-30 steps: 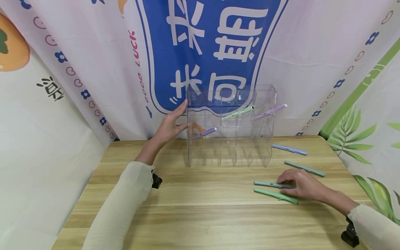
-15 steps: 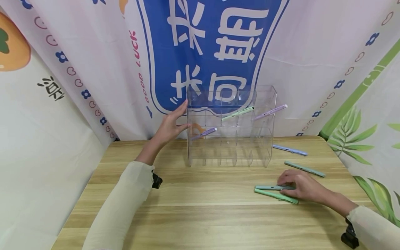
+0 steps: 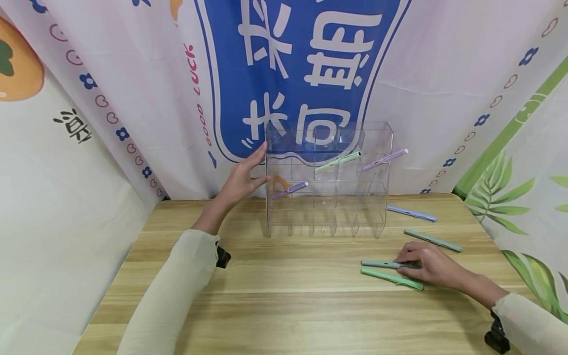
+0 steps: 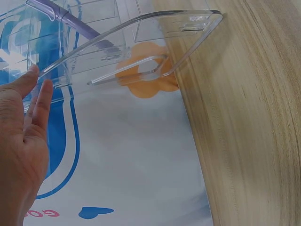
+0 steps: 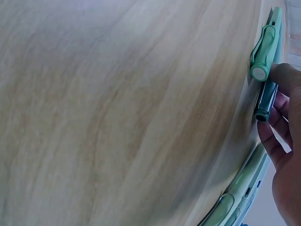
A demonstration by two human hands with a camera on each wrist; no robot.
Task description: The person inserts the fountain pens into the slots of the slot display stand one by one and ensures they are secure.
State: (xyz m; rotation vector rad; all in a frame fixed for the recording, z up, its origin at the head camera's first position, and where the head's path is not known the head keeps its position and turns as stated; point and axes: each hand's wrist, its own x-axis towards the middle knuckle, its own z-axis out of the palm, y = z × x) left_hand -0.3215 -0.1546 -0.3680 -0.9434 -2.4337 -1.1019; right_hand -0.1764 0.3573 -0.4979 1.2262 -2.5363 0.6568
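My left hand [image 3: 241, 182] reaches to the left side of a clear acrylic rack [image 3: 324, 229], its straight fingers and thumb touching the side panel. In the left wrist view that hand [image 4: 23, 141] meets the panel's edge. My right hand [image 3: 432, 264] pinches a teal pen [image 3: 377, 264] near its capped end, low over the table; the right wrist view shows the thumb and fingers around its cap [image 5: 266, 103]. Just in front of it lies a light green pen [image 3: 390, 277]. Two purple pens [image 3: 290, 190] and a pale green pen [image 3: 339, 161] lean in the rack's compartments.
A blue pen [image 3: 411, 213] lies by the rack's right foot. Another green pen [image 3: 432, 239] rests behind my right hand. The wooden table [image 3: 288, 315] ends at a printed curtain [image 3: 426, 113] close behind the rack.
The teal pen's free end dips toward the light green pen, then lifts back slightly, leaving a narrow gap. My left hand and the rack stay put.
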